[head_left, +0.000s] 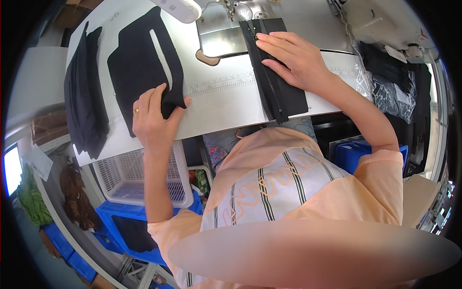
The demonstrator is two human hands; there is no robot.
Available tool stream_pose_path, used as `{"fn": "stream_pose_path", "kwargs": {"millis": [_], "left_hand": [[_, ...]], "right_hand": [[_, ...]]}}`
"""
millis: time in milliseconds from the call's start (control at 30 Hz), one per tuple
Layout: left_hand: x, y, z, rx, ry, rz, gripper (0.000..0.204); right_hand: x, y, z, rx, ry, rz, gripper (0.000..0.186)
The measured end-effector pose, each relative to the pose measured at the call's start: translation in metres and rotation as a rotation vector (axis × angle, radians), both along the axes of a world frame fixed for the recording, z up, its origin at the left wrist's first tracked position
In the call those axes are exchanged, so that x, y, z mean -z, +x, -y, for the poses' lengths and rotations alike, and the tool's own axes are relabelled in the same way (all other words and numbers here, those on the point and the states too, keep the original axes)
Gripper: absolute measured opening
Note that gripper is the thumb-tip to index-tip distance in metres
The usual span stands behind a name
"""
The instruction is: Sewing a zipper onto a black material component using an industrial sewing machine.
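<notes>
A black fabric panel (pixel 137 60) with a long narrow slot cut through it lies on the left part of the white sewing table (pixel 219 106). My left hand (pixel 156 113), with a ring on one finger, pinches this panel's near right corner between thumb and fingers. Further right, a black fabric strip with a zipper (pixel 288 94) reaches from the sewing machine's plate to the table's near edge. Flat on that strip rests my right hand (pixel 301 60), its fingers stretched out over the upper end of the zipper. At the far left lies a stack of black fabric pieces (pixel 86 96).
The sewing machine's metal plate (pixel 221 38) and presser foot (pixel 231 7) are at the back. A printed ruler (pixel 221 84) crosses the table. Below stand a white plastic basket (pixel 139 178) and blue crates (pixel 125 226). Plastic-wrapped black goods (pixel 392 91) lie at right.
</notes>
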State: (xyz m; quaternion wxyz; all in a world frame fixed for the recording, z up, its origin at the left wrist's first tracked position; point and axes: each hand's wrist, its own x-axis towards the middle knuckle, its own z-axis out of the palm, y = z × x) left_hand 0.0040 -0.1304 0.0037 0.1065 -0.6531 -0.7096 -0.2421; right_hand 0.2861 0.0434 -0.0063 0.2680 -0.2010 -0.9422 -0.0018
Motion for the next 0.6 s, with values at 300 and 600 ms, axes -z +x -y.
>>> {"fn": "stream_pose_path", "kwargs": {"millis": [300,600], "left_hand": [[-0.009,0.0,0.009,0.032,-0.158,0.143,0.044],[-0.016,0.082,0.062,0.346,-0.135,-0.068,0.023]], "right_hand": [[0.002,0.004,0.001,0.018,-0.014,-0.003,0.037],[-0.006,0.072,0.023,0.183,0.004,0.057,0.038]]}}
